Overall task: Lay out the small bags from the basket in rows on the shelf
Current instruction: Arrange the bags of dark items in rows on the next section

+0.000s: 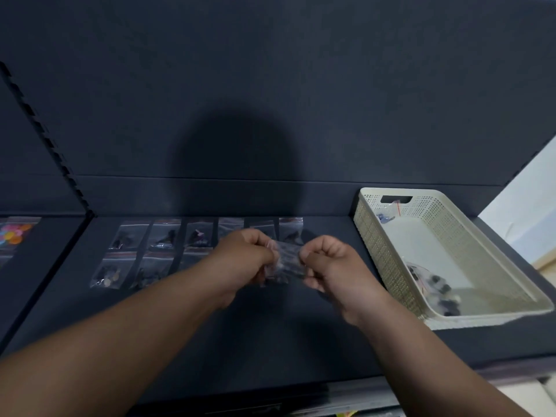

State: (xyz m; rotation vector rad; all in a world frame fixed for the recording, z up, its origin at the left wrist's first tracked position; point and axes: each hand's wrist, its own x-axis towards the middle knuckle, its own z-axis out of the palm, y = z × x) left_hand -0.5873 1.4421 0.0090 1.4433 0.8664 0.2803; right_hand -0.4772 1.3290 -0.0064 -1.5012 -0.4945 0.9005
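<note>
The scene is dim. Light from behind the person throws a round head shadow on the dark back wall. Wide-angle bending curves the edges; the hands look slightly motion-blurred.

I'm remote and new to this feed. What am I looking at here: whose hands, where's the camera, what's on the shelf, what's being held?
There is no machine: a person works bare-handed, filmed by one wide camera worn on the head and looking down. The left hand and right hand pinch one small clear bag between them above the dark shelf. Behind the hands, small bags already lie flat in two rows. At the right stands a cream perforated basket with a few bags left inside.
</note>
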